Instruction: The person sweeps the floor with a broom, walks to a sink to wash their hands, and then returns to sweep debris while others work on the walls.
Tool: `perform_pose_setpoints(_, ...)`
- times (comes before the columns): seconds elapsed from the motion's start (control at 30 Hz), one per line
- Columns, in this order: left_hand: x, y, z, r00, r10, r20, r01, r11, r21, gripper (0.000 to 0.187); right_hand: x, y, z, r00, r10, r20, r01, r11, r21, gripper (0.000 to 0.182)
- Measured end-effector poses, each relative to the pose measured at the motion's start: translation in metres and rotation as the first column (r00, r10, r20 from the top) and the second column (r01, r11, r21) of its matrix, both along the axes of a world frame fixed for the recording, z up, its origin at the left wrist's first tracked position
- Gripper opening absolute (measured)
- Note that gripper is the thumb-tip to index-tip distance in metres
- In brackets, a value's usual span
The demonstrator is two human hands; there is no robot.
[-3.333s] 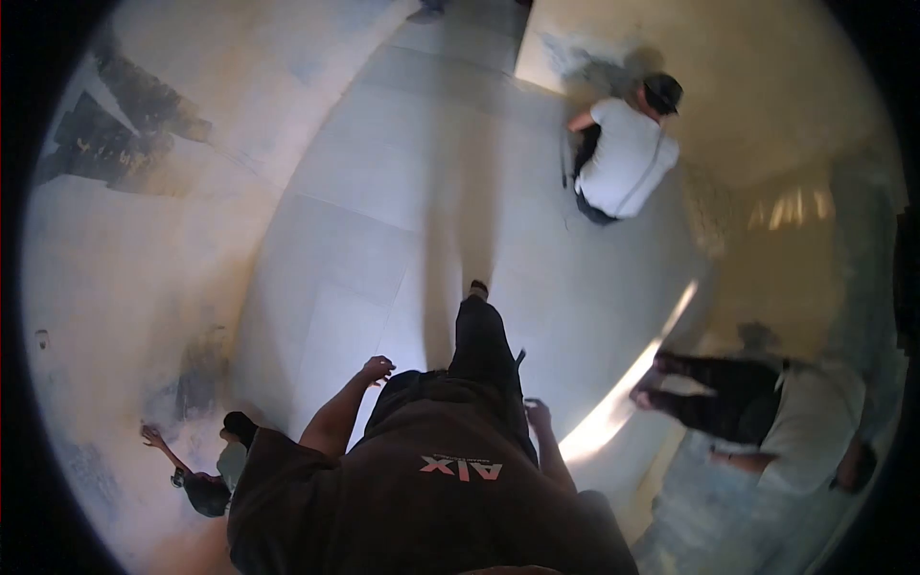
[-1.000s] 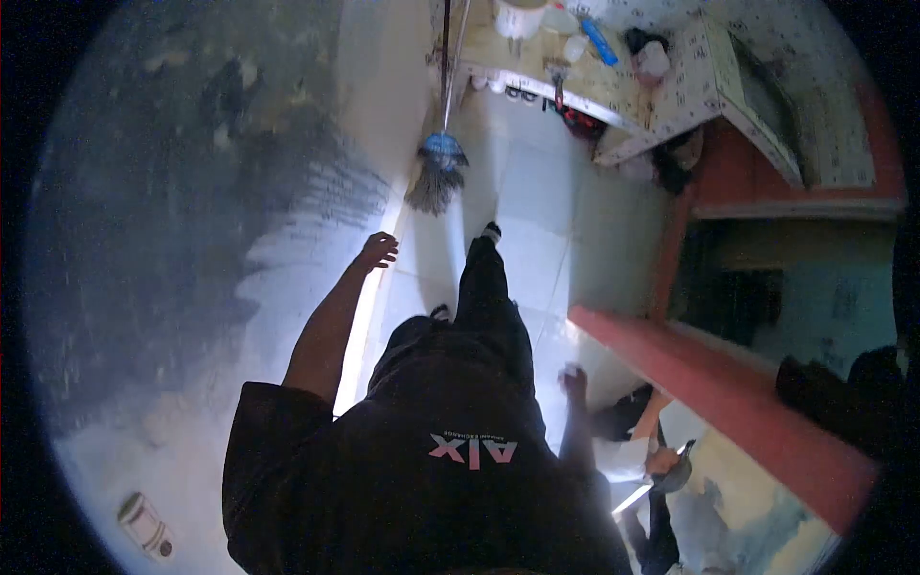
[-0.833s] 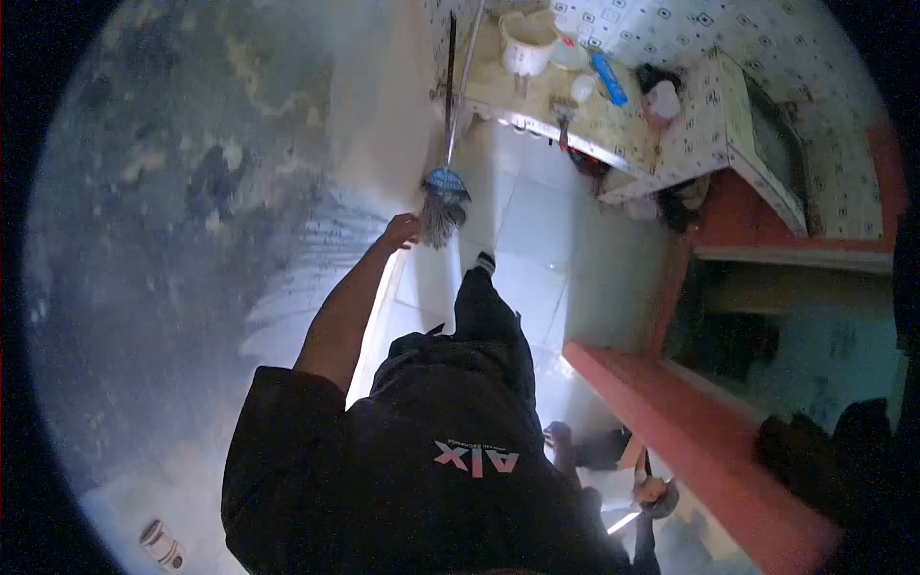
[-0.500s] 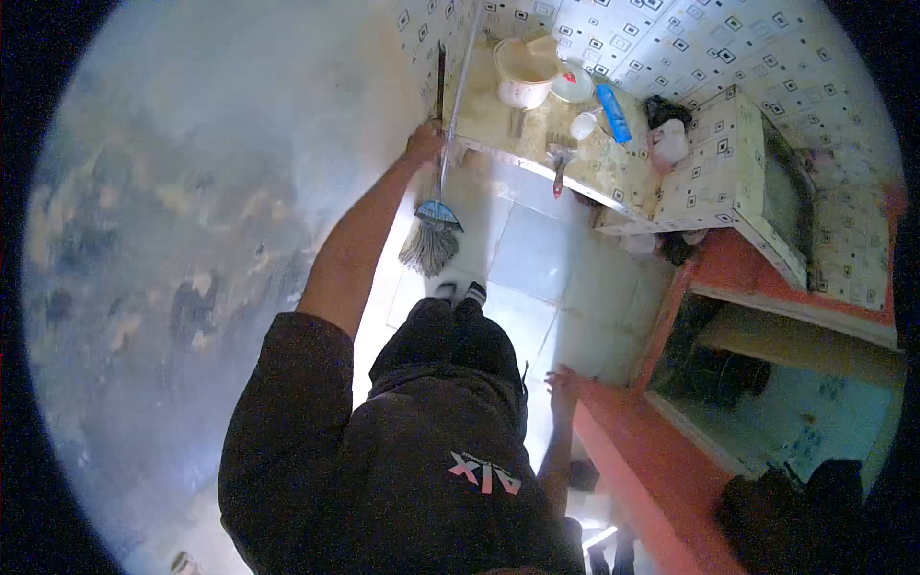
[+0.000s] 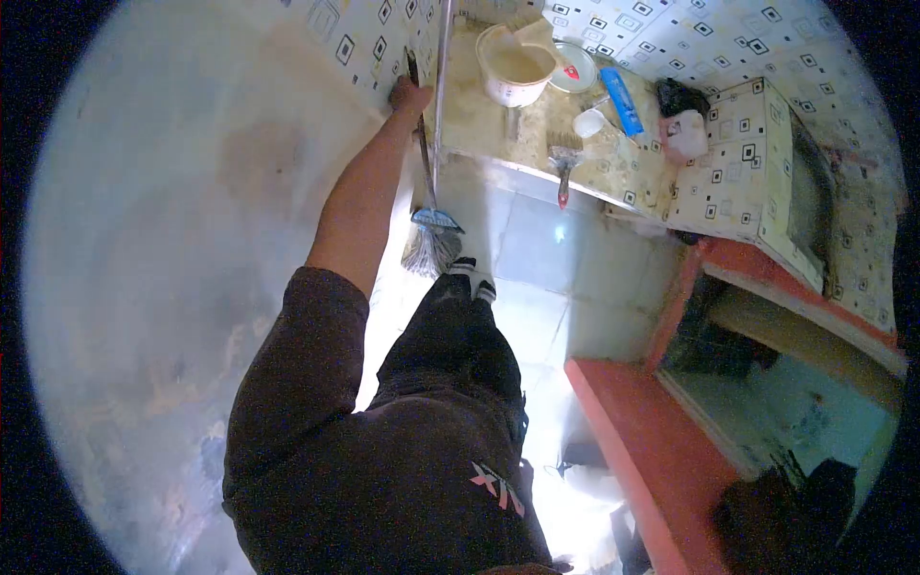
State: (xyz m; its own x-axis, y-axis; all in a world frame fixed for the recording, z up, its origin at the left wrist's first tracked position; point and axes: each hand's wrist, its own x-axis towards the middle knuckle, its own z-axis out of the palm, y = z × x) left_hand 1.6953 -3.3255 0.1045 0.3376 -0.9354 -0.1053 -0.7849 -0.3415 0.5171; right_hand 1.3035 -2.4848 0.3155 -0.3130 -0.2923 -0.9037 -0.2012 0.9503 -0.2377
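Note:
My left hand [image 5: 410, 95] is closed around the upper part of a mop handle [image 5: 425, 158], next to the patterned wall. Below, the mop's blue clamp and grey strands [image 5: 432, 251] rest on the tiled floor beside my feet [image 5: 471, 278]. The mop stands slightly tilted at the left end of a stained counter [image 5: 479, 139]. My right hand is out of view.
On the counter are a white bucket [image 5: 517, 91], a round lid [image 5: 575, 69], a blue tube [image 5: 622, 101], a white cup [image 5: 588, 123] and a paint brush [image 5: 564, 172] overhanging the edge. A red ledge [image 5: 637, 446] and a tile-covered box [image 5: 733, 158] stand right.
My left hand has moved up and left with the mop handle, whose top now leans more to the left. My right hand, earlier beside the red ledge, has left the view.

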Motion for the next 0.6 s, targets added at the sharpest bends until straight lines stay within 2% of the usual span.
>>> perform_pose_setpoints(0.03, 0.004, -0.003, -0.008, 0.998, -0.055, 0.021, 0.054, 0.997, 0.052, 0.055, 0.003, -0.006, 0.001, 1.0, 0.006, -0.021, -0.006, 1.0, -0.029, 0.035)
perform_pose_setpoints(0.17, -0.014, 0.022, 0.026, 1.0, 0.014, -0.005, -0.014, 1.0, 0.022, 0.039, 0.014, -0.038, -0.006, 0.994, 0.006, -0.113, -0.023, 0.989, -0.149, 0.035)
perform_pose_setpoints(0.23, -0.024, 0.024, 0.03, 0.998, 0.058, 0.019, -0.057, 0.998, -0.017, 0.032, 0.011, -0.047, -0.019, 0.995, -0.025, -0.101, 0.002, 0.976, -0.218, 0.032)
perform_pose_setpoints(0.27, -0.024, 0.027, 0.03, 0.999, 0.039, 0.029, -0.035, 0.994, -0.108, 0.031, 0.009, -0.056, -0.025, 0.996, -0.052, -0.066, 0.034, 0.966, -0.255, 0.03)
perform_pose_setpoints(0.3, -0.025, 0.032, 0.029, 0.999, 0.019, 0.038, -0.011, 0.98, -0.196, 0.03, 0.008, -0.06, -0.026, 0.939, -0.328, 0.105, 0.344, 0.904, -0.256, 0.03)
perform_pose_setpoints(0.33, -0.024, 0.035, 0.019, 0.999, 0.001, 0.049, 0.012, 0.961, -0.277, 0.029, 0.009, -0.074, -0.017, 0.781, -0.566, 0.264, 0.618, 0.76, -0.199, 0.031)
perform_pose_setpoints(0.37, -0.014, 0.031, -0.027, 0.989, 0.111, 0.099, -0.088, 0.974, -0.21, 0.029, 0.007, -0.079, -0.021, 0.831, -0.525, 0.181, 0.554, 0.808, -0.201, 0.031)
perform_pose_setpoints(0.4, -0.016, 0.044, -0.016, 0.994, 0.108, -0.023, -0.11, 0.974, -0.196, 0.028, 0.006, -0.079, -0.019, 0.873, -0.478, 0.095, 0.487, 0.854, -0.182, 0.031)
perform_pose_setpoints(0.43, -0.016, 0.06, -0.003, 0.984, 0.106, -0.145, -0.132, 0.975, -0.178, 0.028, 0.005, -0.078, -0.017, 0.864, -0.486, 0.134, 0.504, 0.835, -0.219, 0.03)
perform_pose_setpoints(0.47, -0.017, 0.076, 0.009, 0.959, 0.107, -0.264, -0.154, 0.974, -0.165, 0.028, 0.01, -0.089, -0.008, 0.815, -0.572, 0.09, 0.579, 0.8, -0.156, 0.029)
perform_pose_setpoints(0.5, -0.016, 0.098, 0.007, 0.893, 0.086, -0.441, -0.198, 0.957, -0.214, 0.023, 0.014, -0.095, -0.008, 0.827, -0.561, 0.026, 0.56, 0.819, -0.122, 0.031)
perform_pose_setpoints(0.53, -0.015, 0.124, 0.007, 0.796, 0.046, -0.603, -0.247, 0.935, -0.255, 0.019, 0.019, -0.094, -0.009, 0.834, -0.55, -0.036, 0.545, 0.833, -0.09, 0.033)
perform_pose_setpoints(0.6, -0.029, 0.189, 0.054, 0.509, 0.177, -0.842, -0.392, 0.919, -0.044, 0.013, 0.021, -0.073, -0.029, 0.933, -0.352, -0.072, 0.335, 0.925, -0.182, 0.032)
